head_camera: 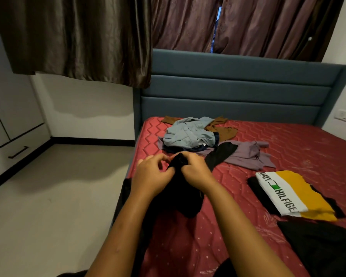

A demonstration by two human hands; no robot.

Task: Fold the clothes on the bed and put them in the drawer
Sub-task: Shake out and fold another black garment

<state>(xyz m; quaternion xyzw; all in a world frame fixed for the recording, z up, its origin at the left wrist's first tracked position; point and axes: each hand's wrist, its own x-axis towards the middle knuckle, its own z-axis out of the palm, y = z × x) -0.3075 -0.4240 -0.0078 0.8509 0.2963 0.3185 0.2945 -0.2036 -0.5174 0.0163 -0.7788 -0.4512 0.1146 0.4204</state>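
While left hand (150,174) and right hand (196,172) grip black garment (180,190) | clothes pile (188,134) beyond

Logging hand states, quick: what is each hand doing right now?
Left hand: pinching the black garment.
Right hand: gripping the same garment's top.

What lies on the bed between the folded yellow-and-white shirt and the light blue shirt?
In the head view, a crumpled purple garment lies between the folded shirt and the light blue shirt.
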